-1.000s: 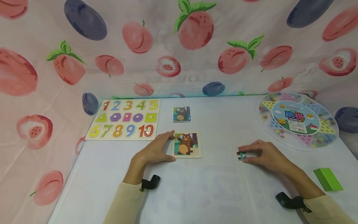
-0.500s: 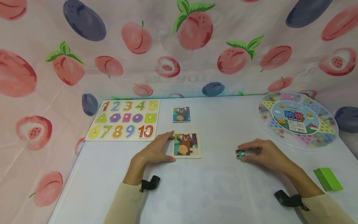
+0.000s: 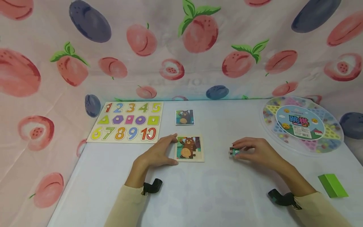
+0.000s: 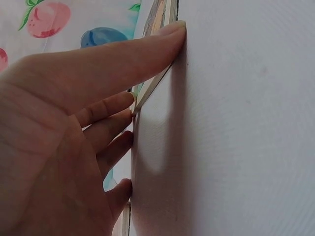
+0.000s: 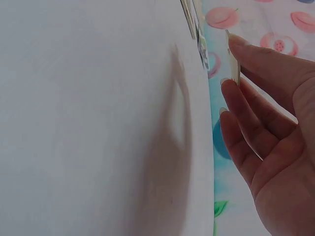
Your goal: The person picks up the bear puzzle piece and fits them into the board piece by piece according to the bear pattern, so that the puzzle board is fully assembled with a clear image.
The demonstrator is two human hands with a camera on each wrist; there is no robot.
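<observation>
A small wooden jigsaw puzzle (image 3: 202, 151) with a brown bear picture lies on the table. Its lower right corner shows bare wood where the picture is cut off. My left hand (image 3: 157, 154) holds the tray at its left side, thumb at the near corner and fingertips at the far one. Out to the right, my right hand (image 3: 259, 154) pinches a green and brown puzzle piece (image 3: 234, 152) between thumb and fingers. The right wrist view shows this piece edge-on as a thin slab (image 5: 234, 61), raised above the table with the hand's shadow below.
A bear picture card (image 3: 185, 117) lies behind the tray. At the back left is a number-and-shape board (image 3: 123, 126). A round Chinese checkers set (image 3: 302, 124) lies at the back right, with a green block (image 3: 333, 186) nearer. A fruit-print cloth (image 3: 198, 72) hangs behind.
My right hand has moved left with the puzzle piece, closer to the tray. My left hand stays at the tray's left side. The head view has shifted slightly.
</observation>
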